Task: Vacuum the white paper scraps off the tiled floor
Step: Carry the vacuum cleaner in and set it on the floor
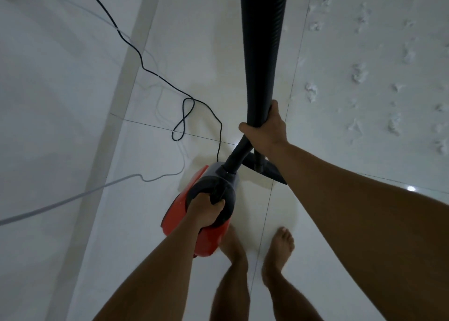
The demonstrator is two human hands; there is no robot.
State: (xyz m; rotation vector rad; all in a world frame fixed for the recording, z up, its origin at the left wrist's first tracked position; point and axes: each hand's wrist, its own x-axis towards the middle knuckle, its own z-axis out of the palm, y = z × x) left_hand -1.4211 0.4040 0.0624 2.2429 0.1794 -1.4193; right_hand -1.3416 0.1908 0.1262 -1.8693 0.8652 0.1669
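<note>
Glossy, smooth glazed tiles on the floor (206, 53), mirroring a bright glint. Shiny red hard plastic on the vacuum body (209, 238), duller dark grey plastic on its handle (220, 190). Black hose (264, 17) of ribbed plastic (smooth and matt lower down, at the cuff). Matt black cord (141, 58). Crumpled, matt white paper scraps (359, 73), ragged-edged.

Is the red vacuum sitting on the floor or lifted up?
Lifted up, it seems: the left hand grips the red vacuum by its top handle, and its body covers part of a bare foot below.
</note>
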